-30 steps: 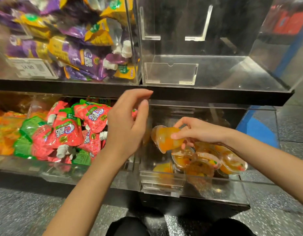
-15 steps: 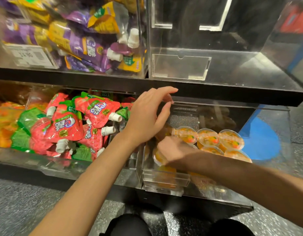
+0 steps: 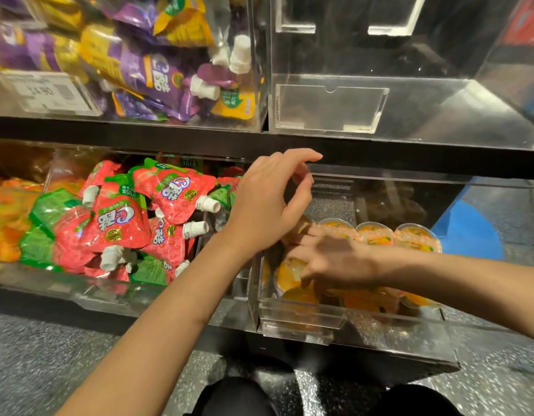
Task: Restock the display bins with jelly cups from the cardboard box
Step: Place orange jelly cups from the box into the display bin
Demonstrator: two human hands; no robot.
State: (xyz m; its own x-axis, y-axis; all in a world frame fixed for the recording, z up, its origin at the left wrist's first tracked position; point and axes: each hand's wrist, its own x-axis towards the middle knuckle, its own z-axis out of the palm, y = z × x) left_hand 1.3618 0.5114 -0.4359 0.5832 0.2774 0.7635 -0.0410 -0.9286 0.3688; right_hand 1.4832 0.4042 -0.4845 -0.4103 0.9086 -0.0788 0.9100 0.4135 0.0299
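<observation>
The clear lower-right display bin [image 3: 379,333] holds several orange jelly cups; three of them [image 3: 376,235] stand in a row at its back. My right hand [image 3: 334,259] reaches in from the right, blurred, with its fingers curled over one jelly cup [image 3: 289,277] at the bin's front left. My left hand [image 3: 268,202] hovers just above the bin's left wall. Its fingers are loosely curled and hold nothing. The cardboard box is out of view.
Red strawberry pouches [image 3: 124,220] fill the bin to the left. Above it a bin holds purple and yellow pouches [image 3: 145,73]. The upper-right bin [image 3: 409,100] has nothing in it. A black shelf edge [image 3: 169,136] runs just above my left hand. My knees [image 3: 235,397] are below.
My right hand carried the orange jelly cup down into the bin and now sits low at its front left. My left hand drifted right, above the bin's left wall.
</observation>
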